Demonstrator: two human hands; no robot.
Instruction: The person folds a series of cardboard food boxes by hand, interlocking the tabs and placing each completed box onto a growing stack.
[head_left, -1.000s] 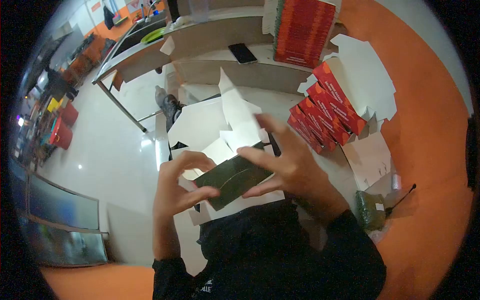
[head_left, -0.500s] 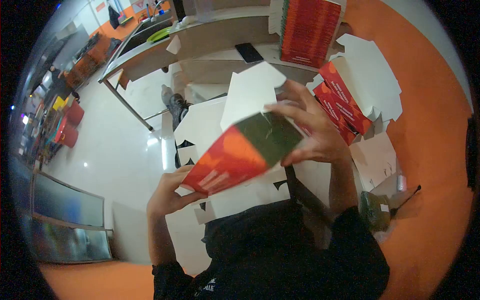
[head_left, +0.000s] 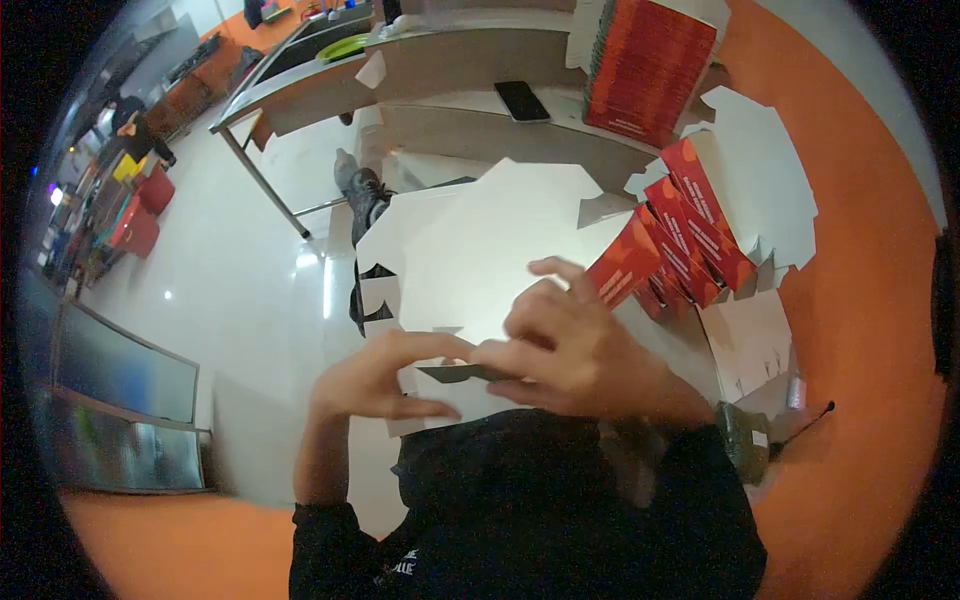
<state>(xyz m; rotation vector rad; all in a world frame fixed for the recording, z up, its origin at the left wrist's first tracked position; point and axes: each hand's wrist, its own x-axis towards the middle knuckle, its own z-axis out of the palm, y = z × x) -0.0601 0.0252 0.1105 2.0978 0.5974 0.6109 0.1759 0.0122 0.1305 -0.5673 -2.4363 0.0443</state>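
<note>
A carton (head_left: 470, 250) lies across my lap with its white inner side up and its lid flap spread away from me. Part of its red printed side (head_left: 625, 262) shows to the right. At its near edge, my left hand (head_left: 400, 375) has its fingers and thumb around a dark green end panel (head_left: 450, 373). From the other side my right hand (head_left: 565, 350) pinches the same panel with bent fingers. The two hands almost meet there. More white cardboard (head_left: 400, 300) with dark cutouts lies beneath.
Folded red boxes (head_left: 695, 230) lean together at the right, beside a large open white flap (head_left: 770, 190). A stack of red cartons (head_left: 650, 70) and a phone (head_left: 522, 101) rest on the ledge. A green packet (head_left: 742, 440) lies lower right. Far left, a person (head_left: 140, 130) stands near red bins (head_left: 137, 228).
The carton has turned from its tilted, red-side-up pose to lie with its white inside upward. Both hands have come closer together at its near edge; the view has shifted slightly.
</note>
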